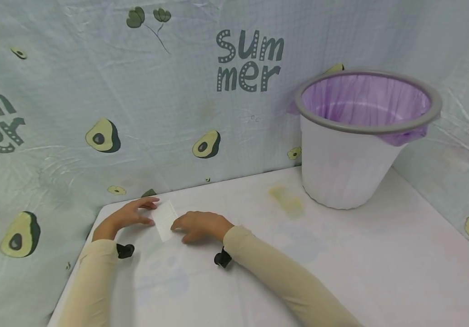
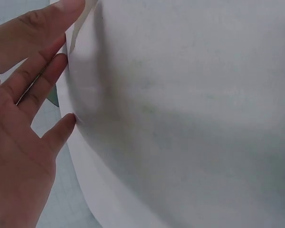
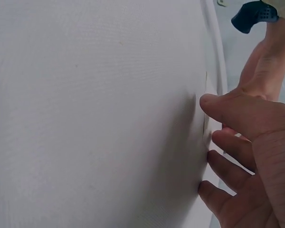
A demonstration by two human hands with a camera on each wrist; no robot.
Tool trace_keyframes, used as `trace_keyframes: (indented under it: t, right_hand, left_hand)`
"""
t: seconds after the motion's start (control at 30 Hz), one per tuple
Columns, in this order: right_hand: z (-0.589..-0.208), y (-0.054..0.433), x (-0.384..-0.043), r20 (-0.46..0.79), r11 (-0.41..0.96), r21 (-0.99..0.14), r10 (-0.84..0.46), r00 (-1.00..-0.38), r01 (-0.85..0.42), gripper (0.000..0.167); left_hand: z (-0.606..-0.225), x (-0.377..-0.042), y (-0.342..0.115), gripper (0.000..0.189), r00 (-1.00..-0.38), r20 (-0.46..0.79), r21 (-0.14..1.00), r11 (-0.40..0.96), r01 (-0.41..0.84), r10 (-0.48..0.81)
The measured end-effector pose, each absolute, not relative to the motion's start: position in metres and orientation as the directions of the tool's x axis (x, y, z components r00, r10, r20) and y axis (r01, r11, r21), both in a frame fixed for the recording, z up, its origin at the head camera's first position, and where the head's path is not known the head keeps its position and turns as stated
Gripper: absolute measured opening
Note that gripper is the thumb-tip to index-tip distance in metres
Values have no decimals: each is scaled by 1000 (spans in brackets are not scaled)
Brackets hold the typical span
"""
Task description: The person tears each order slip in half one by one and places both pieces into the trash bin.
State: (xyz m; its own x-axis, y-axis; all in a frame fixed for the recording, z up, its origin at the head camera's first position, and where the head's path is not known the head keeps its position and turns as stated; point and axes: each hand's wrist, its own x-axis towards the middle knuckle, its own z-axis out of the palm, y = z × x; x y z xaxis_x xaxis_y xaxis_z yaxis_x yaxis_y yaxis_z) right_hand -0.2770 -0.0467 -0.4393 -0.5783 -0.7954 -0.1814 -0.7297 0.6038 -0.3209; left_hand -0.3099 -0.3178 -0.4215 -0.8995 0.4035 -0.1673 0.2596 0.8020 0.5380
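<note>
A small white rectangular sheet (image 1: pixel 166 220) with faint rows of marks lies on the white table, between the two hands. My left hand (image 1: pixel 130 214) is at its left edge, thumb and fingers spread apart. In the left wrist view the thumb (image 2: pixel 69 5) is right by the sheet's edge, and other fingertips rest on the table cover. On the opposite side, my right hand (image 1: pixel 203 225) has its fingertips at the sheet's right edge. The right wrist view shows the thumb (image 3: pixel 213 104) by the sheet's thin edge, with the other fingers loosely bent against the table cover.
A white bin (image 1: pixel 341 168) with a grey rim and purple liner stands at the back right. Behind the table (image 1: pixel 234 281) hangs a pale curtain (image 1: pixel 157 100) printed with avocados and lettering. Dark wrist cameras sit below both hands.
</note>
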Motion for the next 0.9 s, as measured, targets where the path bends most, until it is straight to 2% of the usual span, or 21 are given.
trace_keyframes:
  t: [0.4, 0.7, 0.9]
  right_hand:
    - [-440, -49, -284, -158, 607, -335, -790, -592, -721, 47]
    - [-441, -49, -286, -164, 616, -341, -783, -601, -710, 47]
    - [-444, -49, -288, -169, 617, -346, -782, -600, -706, 47]
  left_hand:
    - [-418, -318, -322, 69, -841, -181, 577, 748, 328, 509]
    - [-423, -319, -319, 54, -840, -122, 553, 739, 385, 529]
    - [-430, -316, -319, 44, -868, -102, 550, 755, 358, 486]
